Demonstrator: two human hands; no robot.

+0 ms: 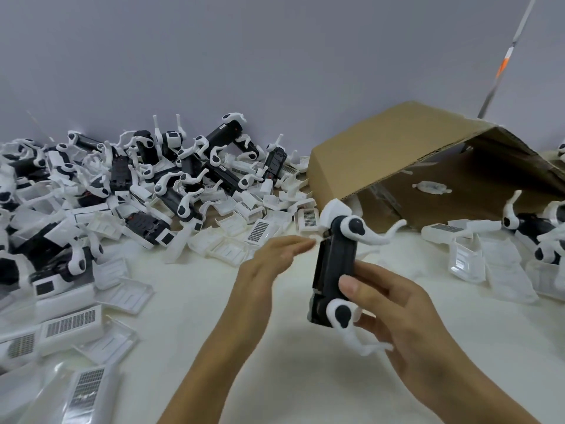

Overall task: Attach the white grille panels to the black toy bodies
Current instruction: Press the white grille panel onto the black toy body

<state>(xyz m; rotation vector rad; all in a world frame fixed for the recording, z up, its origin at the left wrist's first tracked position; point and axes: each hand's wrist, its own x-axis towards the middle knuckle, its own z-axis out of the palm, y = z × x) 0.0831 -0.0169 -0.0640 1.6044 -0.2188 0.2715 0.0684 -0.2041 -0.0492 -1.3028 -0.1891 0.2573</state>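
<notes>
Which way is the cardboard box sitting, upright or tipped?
Tipped. The cardboard box lies on its side on the table, its opening facing the camera, a white part lying inside.

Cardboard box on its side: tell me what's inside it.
Inside the cardboard box, one small white plastic part lies on the lower wall near the opening. The deeper right interior is dark, so anything there cannot be made out.

I see soft, even light with only faint shadows on the white tabletop (189, 304). My left hand (269, 264) smears at its fingertips. The wide lens bends the edges, and the panels (73, 322) at lower left go hazy and washed out.
</notes>
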